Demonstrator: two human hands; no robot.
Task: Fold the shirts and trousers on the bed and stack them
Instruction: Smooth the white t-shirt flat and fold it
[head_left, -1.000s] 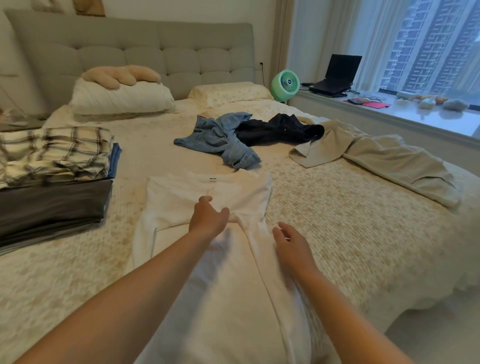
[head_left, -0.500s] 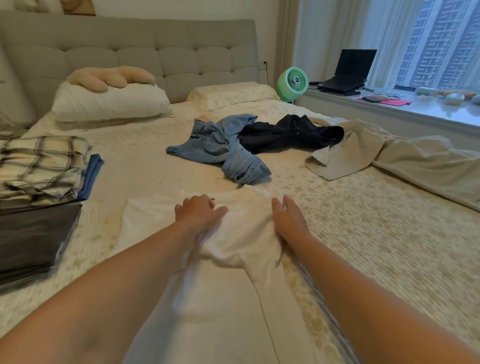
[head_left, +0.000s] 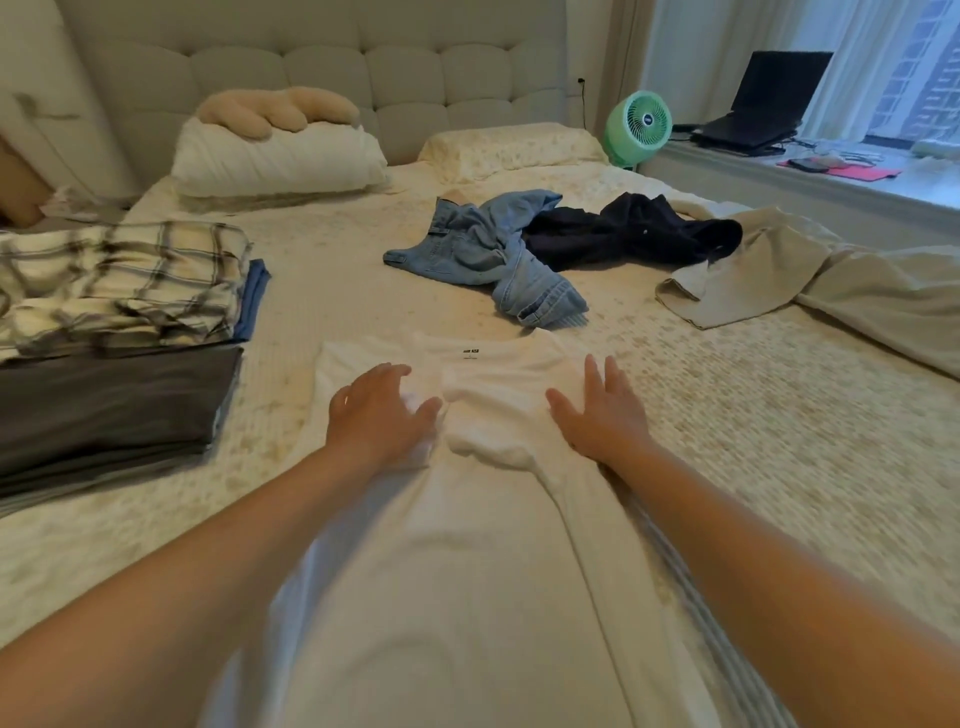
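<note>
A white shirt (head_left: 488, 519) lies lengthwise on the bed (head_left: 779, 441) in front of me, collar label away from me, with a sleeve folded in over its chest. My left hand (head_left: 379, 415) rests on the shirt's left chest, fingers loosely bent over the cloth. My right hand (head_left: 602, 410) lies flat on the shirt's right edge with fingers spread. Beyond lie crumpled blue jeans (head_left: 493, 254), a dark garment (head_left: 628, 234) and beige trousers (head_left: 779, 270). At the left stands a stack of folded clothes: a plaid shirt (head_left: 114, 280) over a blue piece (head_left: 254, 301) and a dark grey one (head_left: 109, 405).
Two pillows (head_left: 275, 156) lean at the grey padded headboard (head_left: 363, 67). A green fan (head_left: 639, 124), a laptop (head_left: 763, 104) and small items sit on the window ledge at the right. The bed's right edge runs under the beige trousers.
Both hands slid up the shirt toward its collar and spread apart. My left hand loosened from a fist to bent fingers. The view shifted closer to the bed.
</note>
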